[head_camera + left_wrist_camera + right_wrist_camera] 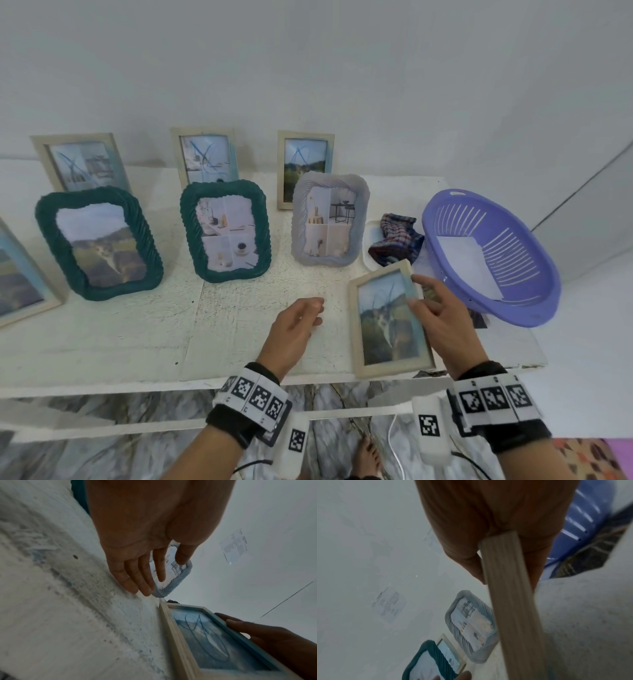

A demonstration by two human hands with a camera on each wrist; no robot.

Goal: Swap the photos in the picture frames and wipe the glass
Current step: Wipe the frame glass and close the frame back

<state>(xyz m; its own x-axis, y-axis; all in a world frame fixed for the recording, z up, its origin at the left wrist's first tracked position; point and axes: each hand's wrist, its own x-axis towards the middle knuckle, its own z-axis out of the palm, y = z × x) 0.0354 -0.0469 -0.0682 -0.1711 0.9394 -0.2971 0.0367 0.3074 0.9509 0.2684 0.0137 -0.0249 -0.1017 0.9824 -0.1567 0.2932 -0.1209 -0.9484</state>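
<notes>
Right hand (442, 318) around wooden frame (387, 322)'s right edge, tilted on table (137, 335).

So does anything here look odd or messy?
Yes: blue scribbles cross the glass of the three wooden frames at the back and the wooden frame the right hand holds tilted on the table.

White table (102, 342) carrying picture frames (222, 229), cloth (394, 240), basket (534, 298)

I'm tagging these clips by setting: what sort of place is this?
Probably a room in a home, set up for the task: a white table against a plain wall holds a row of picture frames, a lilac plastic basket and a checked cloth, above a marble-patterned floor.
</notes>
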